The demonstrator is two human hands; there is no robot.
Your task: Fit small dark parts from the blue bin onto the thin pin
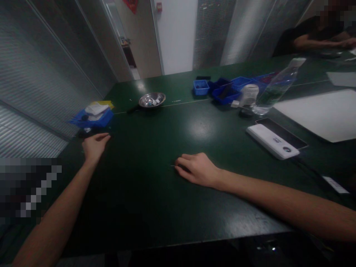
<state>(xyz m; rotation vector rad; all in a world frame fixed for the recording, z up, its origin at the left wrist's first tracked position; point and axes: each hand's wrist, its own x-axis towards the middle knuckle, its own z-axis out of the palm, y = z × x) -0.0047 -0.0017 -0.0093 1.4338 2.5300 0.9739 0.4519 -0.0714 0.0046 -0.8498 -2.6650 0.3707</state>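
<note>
My right hand (196,168) rests on the dark green table (155,207), fingers curled in a pinch on a thin, pale needle-like thing (172,165) that pokes out to the left. My left hand (94,145) lies at the table's left edge, fingers bent together, just in front of a blue bin (93,118) stuffed with white and yellow packets. Whether the left hand holds anything is hidden.
A metal bowl (152,99) holding small parts stands at the back. Several blue bins (222,89), a jar (248,97) and a tilted clear bottle (275,89) stand back right. A white device (271,141) and a white board (319,113) lie right. Another person (319,35) sits far right.
</note>
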